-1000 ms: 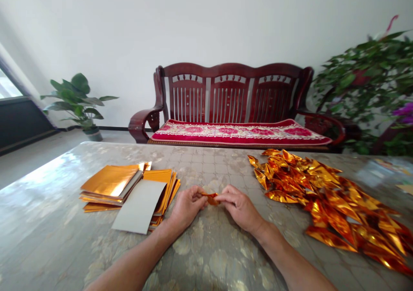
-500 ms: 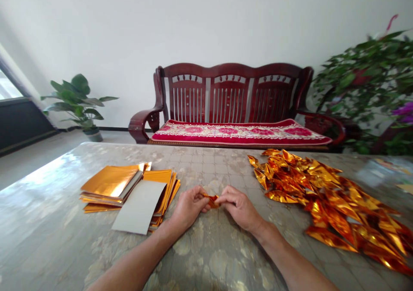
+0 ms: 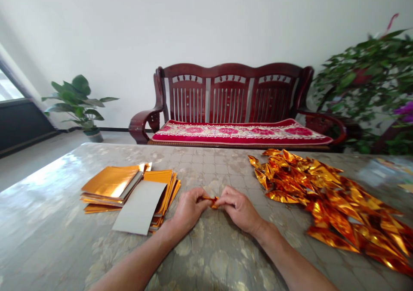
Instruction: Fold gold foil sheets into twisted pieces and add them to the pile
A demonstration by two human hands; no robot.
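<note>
A small piece of folded gold foil paper (image 3: 213, 201) is held between my two hands over the middle of the table. My left hand (image 3: 191, 205) pinches its left end, thumb against the bent fingers. At the other end, my right hand (image 3: 238, 207) grips it between thumb and fingertips. Only a short stretch of the foil shows between the hands; the fingers cover the rest. To the left lie stacks of flat gold foil sheets (image 3: 108, 181), with one sheet grey side up (image 3: 142, 207) on top. A heap of folded gold foil pieces (image 3: 319, 183) spreads on the right.
A patterned cover lies over the table (image 3: 206, 166). Clear plastic packaging (image 3: 383, 172) rests at its far right. Beyond the table stands a dark red wooden bench (image 3: 230, 97) with a red floral cushion (image 3: 238, 131), between potted plants (image 3: 80, 103).
Both hands keep their grip on the folded foil paper. My left fingers have closed in around its end, and less of the foil shows than before.
</note>
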